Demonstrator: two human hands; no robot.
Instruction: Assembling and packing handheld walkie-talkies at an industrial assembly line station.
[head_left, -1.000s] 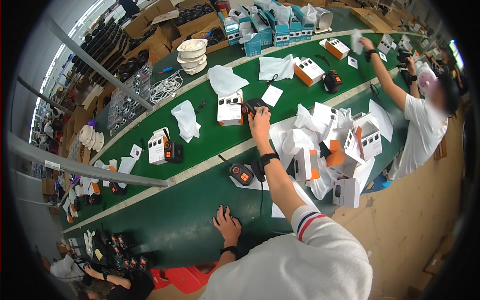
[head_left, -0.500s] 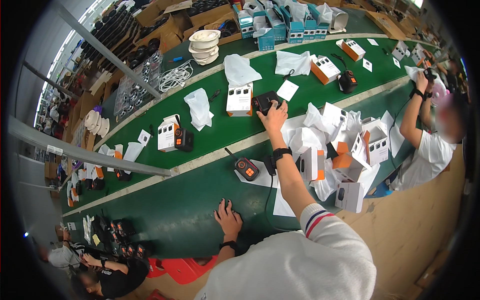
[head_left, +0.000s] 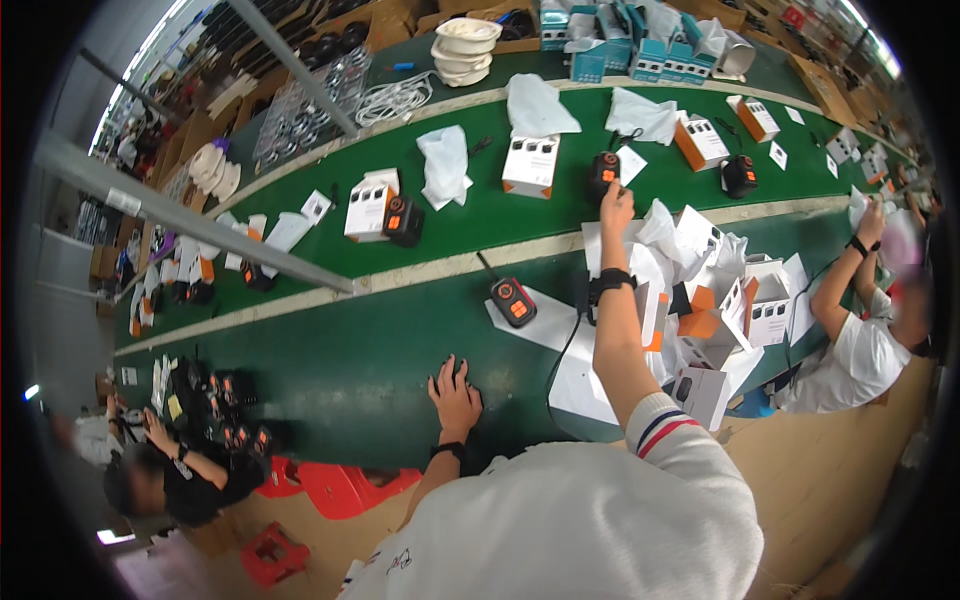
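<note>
My right hand (head_left: 618, 208) reaches out over the far green belt, its fingers drawn together at the lower edge of a black device with orange buttons (head_left: 605, 168). The device stands with its button face toward me, beside a white and orange box (head_left: 530, 165) and a white card (head_left: 631, 163). My left hand (head_left: 457, 397) lies on the near green table with fingers spread, holding nothing. A similar black device with orange buttons (head_left: 514, 303) rests on white paper between my two hands.
Opened boxes and crumpled white wrapping (head_left: 700, 300) pile up right of my right forearm. More boxed sets line the belt (head_left: 290, 265). A metal post (head_left: 200, 230) crosses at left. Black devices (head_left: 232, 390) cluster at far left. Co-workers sit at both sides; red stools (head_left: 340, 487) stand below.
My right hand has gone from lying over the black device to its lower edge. The device now shows its orange buttons and sits farther from the box. The view has shifted; my left hand stays put.
</note>
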